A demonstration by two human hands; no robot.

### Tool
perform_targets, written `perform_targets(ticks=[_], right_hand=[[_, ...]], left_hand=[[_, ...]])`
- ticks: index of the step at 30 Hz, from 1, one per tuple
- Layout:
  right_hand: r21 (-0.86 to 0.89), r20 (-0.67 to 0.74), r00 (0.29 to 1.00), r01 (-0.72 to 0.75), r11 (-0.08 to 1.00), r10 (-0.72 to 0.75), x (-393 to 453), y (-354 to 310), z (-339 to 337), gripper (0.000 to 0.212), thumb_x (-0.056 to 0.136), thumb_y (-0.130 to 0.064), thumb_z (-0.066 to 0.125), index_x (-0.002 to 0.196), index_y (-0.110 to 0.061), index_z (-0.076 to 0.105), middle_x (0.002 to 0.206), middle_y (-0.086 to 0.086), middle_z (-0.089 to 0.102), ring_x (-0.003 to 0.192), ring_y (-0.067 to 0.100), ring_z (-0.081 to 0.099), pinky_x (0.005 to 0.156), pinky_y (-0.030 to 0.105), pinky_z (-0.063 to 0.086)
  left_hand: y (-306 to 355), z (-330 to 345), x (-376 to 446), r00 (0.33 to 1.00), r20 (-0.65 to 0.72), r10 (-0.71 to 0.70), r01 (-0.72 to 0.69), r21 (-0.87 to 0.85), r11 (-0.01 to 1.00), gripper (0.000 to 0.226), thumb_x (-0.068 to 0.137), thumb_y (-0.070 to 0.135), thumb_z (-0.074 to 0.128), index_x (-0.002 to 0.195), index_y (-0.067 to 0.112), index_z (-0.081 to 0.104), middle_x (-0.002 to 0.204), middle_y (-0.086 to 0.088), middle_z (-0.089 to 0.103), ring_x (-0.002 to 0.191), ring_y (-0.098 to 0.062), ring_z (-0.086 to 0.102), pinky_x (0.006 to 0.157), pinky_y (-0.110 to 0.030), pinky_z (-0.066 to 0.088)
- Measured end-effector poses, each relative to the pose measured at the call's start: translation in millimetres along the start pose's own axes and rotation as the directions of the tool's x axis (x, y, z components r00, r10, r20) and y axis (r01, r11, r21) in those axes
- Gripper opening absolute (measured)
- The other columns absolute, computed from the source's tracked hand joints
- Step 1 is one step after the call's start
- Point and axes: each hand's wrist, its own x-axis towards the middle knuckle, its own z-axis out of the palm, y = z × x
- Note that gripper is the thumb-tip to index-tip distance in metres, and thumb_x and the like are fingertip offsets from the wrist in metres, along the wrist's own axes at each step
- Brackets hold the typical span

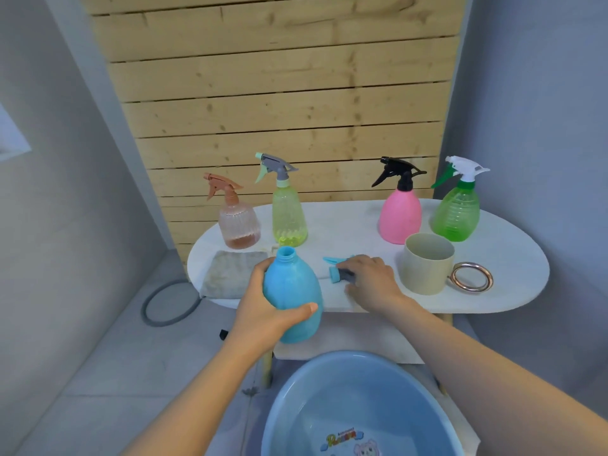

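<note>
My left hand [263,307] grips a blue spray bottle body [294,291] with no top, its open neck pointing up, held just in front of the white oval table [513,291]. On the table, my right hand [371,281] rests over the bottle's blue and grey trigger head [340,269], fingers curled on it. The trigger lever sticks out to the left of the hand.
Four capped spray bottles stand at the table's back: peach [238,222], yellow [288,215], pink [399,215], green [457,212]. A beige mug [426,264] with a metal ring handle stands at right, a grey cloth [230,273] at left. A blue basin [355,406] sits below.
</note>
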Motion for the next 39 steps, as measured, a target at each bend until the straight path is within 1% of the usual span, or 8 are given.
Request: perform_targets(ticks=[14,18,21,24,29,31,34,39], right_hand=[[-0.220,-0.033,0.999,-0.012,0.975,0.005,3,-7,13,0.033,0.089,-0.034,0.052,0.118,-0.020,0.057,0.122,0.002,0.044,0.114,0.026,0.037,0.090,0.034,0.028],[0.085,-0.003,0.993,-0.120,0.989,0.121,-5,-5,-12,0.034,0.087,-0.034,0.060,0.115,-0.015,0.060,0.122,0.005,0.046,0.112,0.027,0.040,0.087,0.030,0.035],[0.413,0.007,0.987,-0.149,0.899,0.160,-21,-3,-36,0.023,0.084,-0.032,0.067,0.099,-0.015,0.062,0.089,0.000,0.059,0.086,0.018,0.052,0.063,0.020,0.040],[0.624,0.028,0.985,-0.150,0.767,0.169,-45,-6,-57,0.021,0.087,-0.029,0.065,0.100,-0.014,0.058,0.071,-0.005,0.062,0.075,0.014,0.058,0.066,0.028,0.055],[0.625,-0.055,0.987,-0.084,0.776,0.151,-59,-12,-74,0.024,0.082,-0.020,0.072,0.102,-0.010,0.063,0.070,-0.007,0.057,0.067,0.008,0.054,0.063,0.017,0.050],[0.536,-0.175,0.977,-0.010,0.844,0.122,-61,-11,-78,0.029,0.077,-0.017,0.077,0.102,-0.009,0.067,0.084,0.001,0.060,0.066,0.002,0.050,0.056,0.006,0.037],[0.410,-0.381,0.921,0.084,0.908,0.087,-61,-8,-81,0.037,0.071,-0.011,0.080,0.106,-0.012,0.069,0.126,0.011,0.047,0.103,0.017,0.051,0.079,0.007,0.030],[0.281,-0.636,0.770,0.289,0.915,-0.048,-60,-9,-93,0.037,0.067,0.005,0.077,0.100,-0.008,0.072,0.140,0.015,0.040,0.112,0.022,0.045,0.096,0.019,0.029]], left_hand=[[-7,-3,1,1.000,-0.010,-0.028,0.028,-0.019,0.999,0.080,0.061,0.016,0.088,0.123,0.037,0.042,0.111,0.011,0.057,0.099,-0.007,0.058,0.073,-0.024,0.051],[-4,1,-5,1.000,0.010,-0.019,0.019,-0.003,1.000,0.079,0.064,0.012,0.086,0.126,0.033,0.042,0.112,0.010,0.056,0.099,-0.007,0.057,0.072,-0.023,0.050],[-3,5,-8,1.000,0.024,-0.014,0.014,0.010,1.000,0.079,0.063,0.014,0.087,0.124,0.034,0.042,0.113,0.009,0.056,0.102,-0.012,0.057,0.077,-0.028,0.052],[-1,11,-12,0.999,0.041,-0.002,0.001,0.027,1.000,0.081,0.053,0.026,0.088,0.119,0.040,0.042,0.112,0.012,0.056,0.102,-0.011,0.057,0.080,-0.032,0.053],[-3,15,-12,0.999,0.050,0.008,-0.010,0.048,0.999,0.074,0.053,0.028,0.087,0.106,0.052,0.042,0.113,0.014,0.055,0.103,-0.011,0.057,0.083,-0.036,0.054],[-2,17,-13,0.999,0.051,0.018,-0.021,0.066,0.998,0.073,0.051,0.031,0.085,0.104,0.052,0.041,0.112,0.016,0.054,0.102,-0.009,0.056,0.081,-0.033,0.053],[-2,18,-11,0.998,0.048,0.027,-0.031,0.081,0.996,0.073,0.061,0.019,0.088,0.104,0.051,0.039,0.110,0.018,0.052,0.101,-0.009,0.055,0.078,-0.029,0.050],[-5,16,-10,0.998,0.042,0.042,-0.047,0.139,0.989,0.071,0.063,0.017,0.087,0.103,0.051,0.038,0.107,0.020,0.050,0.098,-0.008,0.054,0.072,-0.024,0.046]])
